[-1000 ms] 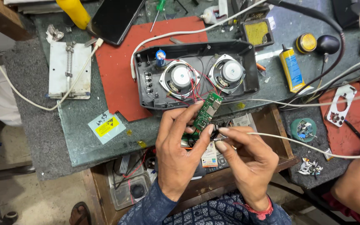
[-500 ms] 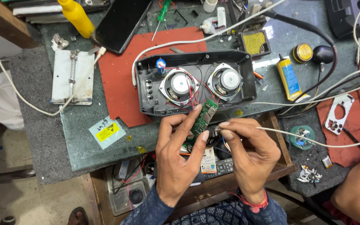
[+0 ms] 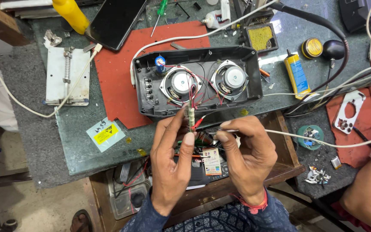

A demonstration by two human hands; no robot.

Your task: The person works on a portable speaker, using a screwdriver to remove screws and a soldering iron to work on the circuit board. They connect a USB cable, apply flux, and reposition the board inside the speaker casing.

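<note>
Small circuit board [image 3: 190, 117] pinched edge-on between left hand [image 3: 172, 163] and right hand [image 3: 247, 157], over table edge. Just behind grip: open speaker housing [image 3: 196, 81] on mat [image 3: 117, 81], wires running from board into it. Far left of grip: metal holder plate [image 3: 67, 77]. Right of grip: glue bottle [image 3: 297, 75]. Below grip: open drawer [image 3: 202, 165].

Both of the person's hands were bare, with no gloves and no rings to be seen. The left hand [image 3: 171, 165] came out of a dark blue sleeve [image 3: 144, 217] printed with a fine pale pattern of small dots. The right hand [image 3: 244, 159] came out of a matching sleeve, and around its wrist sat a red thread band [image 3: 254, 205], slightly frayed, just above the cuff. The fingernails were short and plain.
</note>
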